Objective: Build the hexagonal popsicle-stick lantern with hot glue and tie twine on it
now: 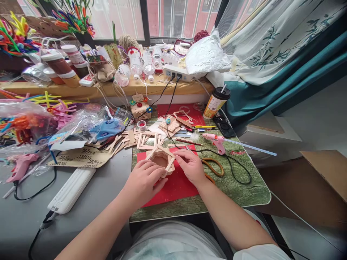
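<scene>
A small many-sided box [159,159] of stacked wooden craft sticks stands, its top open, over a red sheet [180,184]. My left hand [145,179] is wrapped round its near left side, fingers lying along the front rim. At the right corner, my right hand [190,167] pinches the end of a top stick with thumb and forefinger. The box's lower walls are partly hidden by my left hand. Just behind it lies a flat frame of craft sticks [143,141]. Brown-handled scissors [217,168] rest right of my right hand.
A pink glue gun [220,143] with a long glue stick lies on the right, its black cord curling over the green mat [238,193]. Behind it stands a drink cup [216,103]. Loose craft sticks, bags and a white power strip [72,191] are on the left.
</scene>
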### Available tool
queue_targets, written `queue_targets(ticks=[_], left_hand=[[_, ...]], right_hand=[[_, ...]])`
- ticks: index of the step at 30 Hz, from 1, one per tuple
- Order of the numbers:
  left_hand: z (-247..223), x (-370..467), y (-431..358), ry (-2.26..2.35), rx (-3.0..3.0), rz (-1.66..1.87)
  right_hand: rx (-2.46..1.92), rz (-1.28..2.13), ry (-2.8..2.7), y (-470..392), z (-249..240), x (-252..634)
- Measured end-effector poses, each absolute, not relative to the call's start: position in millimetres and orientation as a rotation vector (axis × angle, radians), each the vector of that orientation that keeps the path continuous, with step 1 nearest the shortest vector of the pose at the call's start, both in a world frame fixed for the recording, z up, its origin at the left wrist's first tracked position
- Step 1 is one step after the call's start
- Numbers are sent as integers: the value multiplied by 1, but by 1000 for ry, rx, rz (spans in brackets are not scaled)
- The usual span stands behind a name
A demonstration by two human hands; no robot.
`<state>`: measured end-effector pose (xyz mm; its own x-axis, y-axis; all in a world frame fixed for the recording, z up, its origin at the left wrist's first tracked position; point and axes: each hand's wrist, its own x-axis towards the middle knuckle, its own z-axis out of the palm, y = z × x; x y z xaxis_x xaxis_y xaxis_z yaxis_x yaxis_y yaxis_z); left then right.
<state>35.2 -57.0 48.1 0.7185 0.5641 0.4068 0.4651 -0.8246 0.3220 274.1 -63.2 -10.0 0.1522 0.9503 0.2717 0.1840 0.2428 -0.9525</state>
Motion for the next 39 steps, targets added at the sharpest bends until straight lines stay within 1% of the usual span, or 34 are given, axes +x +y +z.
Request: queue_targets(ticks=[12,17,23,26,30,39], left_hand=[[54,39,-58,827,2702,732],[56,14,-41,891,2606,925],[25,-29,-8,887,2168,992],[12,-32,-4,847,2113,992],[7,-27,-7,866,2082,1038],[-17,-35,-3,892,1825,1054]], right_hand=[[-1232,847,-1217,-62,-18,273],[-1209,866,-1208,-64,-15,273],[-1166,823,-1330,-65,-9,276],[-1178,845,-1318,-65,-10,276],[-1190,840,-1355,-66,-11,277],[-1199,880,-1329,-63,-16,279]])
